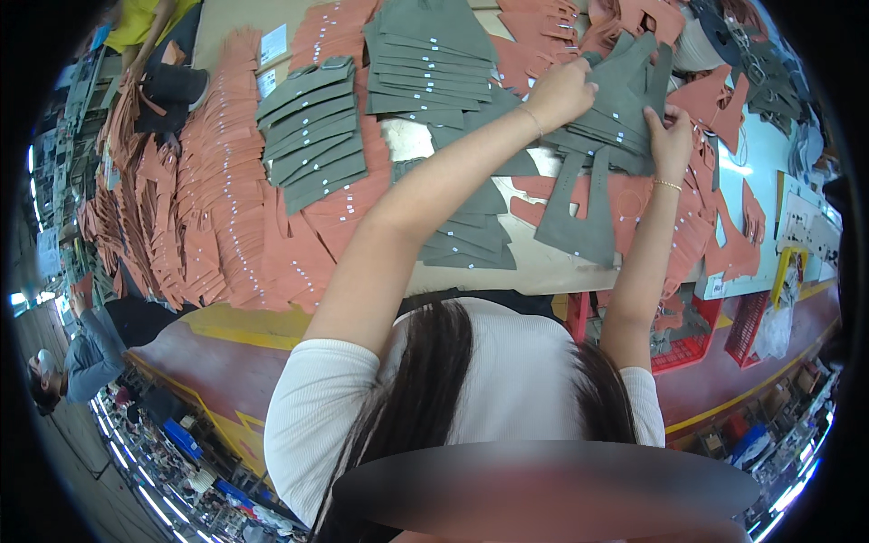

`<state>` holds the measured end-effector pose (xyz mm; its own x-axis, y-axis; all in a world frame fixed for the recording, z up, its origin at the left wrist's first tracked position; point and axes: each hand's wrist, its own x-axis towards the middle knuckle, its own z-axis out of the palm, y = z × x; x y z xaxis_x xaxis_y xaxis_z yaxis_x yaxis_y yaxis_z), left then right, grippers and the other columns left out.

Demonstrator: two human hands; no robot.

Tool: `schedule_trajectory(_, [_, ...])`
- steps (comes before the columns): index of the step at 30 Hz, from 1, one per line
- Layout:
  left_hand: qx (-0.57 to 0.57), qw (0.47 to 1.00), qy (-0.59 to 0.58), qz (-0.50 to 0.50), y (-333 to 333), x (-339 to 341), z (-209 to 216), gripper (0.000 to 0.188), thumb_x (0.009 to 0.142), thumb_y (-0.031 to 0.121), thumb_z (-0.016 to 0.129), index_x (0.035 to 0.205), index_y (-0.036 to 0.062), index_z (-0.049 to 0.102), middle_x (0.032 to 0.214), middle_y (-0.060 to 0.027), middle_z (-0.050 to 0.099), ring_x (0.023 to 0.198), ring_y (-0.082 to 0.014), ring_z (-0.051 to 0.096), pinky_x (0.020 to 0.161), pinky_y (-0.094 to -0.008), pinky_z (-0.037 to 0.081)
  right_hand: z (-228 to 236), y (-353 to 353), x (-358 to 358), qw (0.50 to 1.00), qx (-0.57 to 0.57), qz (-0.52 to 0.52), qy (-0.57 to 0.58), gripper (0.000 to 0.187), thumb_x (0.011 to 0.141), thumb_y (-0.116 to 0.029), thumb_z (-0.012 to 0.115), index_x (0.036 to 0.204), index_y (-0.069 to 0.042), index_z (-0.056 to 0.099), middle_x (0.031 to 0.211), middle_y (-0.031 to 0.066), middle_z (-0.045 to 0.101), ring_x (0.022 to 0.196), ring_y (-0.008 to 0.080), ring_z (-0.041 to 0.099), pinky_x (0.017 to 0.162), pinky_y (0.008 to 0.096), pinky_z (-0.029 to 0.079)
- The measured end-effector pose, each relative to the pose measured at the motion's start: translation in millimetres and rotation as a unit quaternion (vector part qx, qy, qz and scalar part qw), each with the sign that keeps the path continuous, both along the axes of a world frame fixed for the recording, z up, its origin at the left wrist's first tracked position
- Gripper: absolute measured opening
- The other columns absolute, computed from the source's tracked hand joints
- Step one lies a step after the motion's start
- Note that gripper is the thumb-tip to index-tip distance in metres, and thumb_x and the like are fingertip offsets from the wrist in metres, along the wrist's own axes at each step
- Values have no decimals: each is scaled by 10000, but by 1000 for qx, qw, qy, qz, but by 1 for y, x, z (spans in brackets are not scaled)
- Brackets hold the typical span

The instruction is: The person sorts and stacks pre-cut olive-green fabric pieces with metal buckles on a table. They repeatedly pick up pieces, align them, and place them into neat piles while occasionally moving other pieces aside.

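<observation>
Both the left hand and right hand have fingers closed on the grey cut pieces.

The left hand hides its fingertips behind the grey cut pieces. A blurred dark band covers the lower edge. Floor clutter is too small to identify.

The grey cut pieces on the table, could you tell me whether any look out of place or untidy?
Mostly no. The grey stacks lie fanned in neat overlapping rows. The one loose spot is under the left hand and right hand: the grey pieces there splay at mixed angles, with one long piece hanging lower over the orange pieces.
</observation>
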<state>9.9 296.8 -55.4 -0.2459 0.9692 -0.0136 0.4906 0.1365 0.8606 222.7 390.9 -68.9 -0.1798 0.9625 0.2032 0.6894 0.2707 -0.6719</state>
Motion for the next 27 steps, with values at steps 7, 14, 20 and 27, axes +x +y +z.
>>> schedule_trajectory(7, [-4, 1000, -18, -5, 1, -18, 11, 338, 861, 279, 668, 1016, -20, 687, 944, -231, 707, 897, -396, 686, 829, -466, 525, -7, 9, -6, 999, 39, -5, 18, 405, 868, -316, 732, 1075, -8, 572, 1025, 246, 677, 982, 405, 662, 845, 438, 509])
schedule_trajectory(14, [72, 996, 53, 17, -50, -59, 15, 276, 849, 238, 669, 1000, 10, 704, 889, -167, 710, 844, -299, 683, 763, -386, 531, -16, 27, 7, 999, -8, 40, 23, 534, 864, -389, 733, 1157, 49, 644, 1112, 210, 692, 1045, 301, 665, 928, 365, 490])
schedule_trajectory(20, [89, 886, 434, 134, -39, -119, 21, 234, 824, 162, 646, 1017, 45, 706, 1091, -166, 664, 965, -331, 657, 758, -457, 525, -11, 28, 10, 995, -73, 57, 45, 538, 882, -367, 720, 1207, 53, 635, 1096, 186, 707, 1013, 231, 657, 914, 335, 479])
schedule_trajectory(27, [-89, 817, 443, 360, -26, -180, -5, 309, 908, 225, 535, 1094, 45, 704, 1100, -127, 661, 1063, -296, 600, 865, -446, 454, -3, 19, 1, 998, -31, 42, -37, 535, 891, -360, 708, 1225, 48, 614, 1129, 193, 697, 1028, 255, 659, 922, 351, 477])
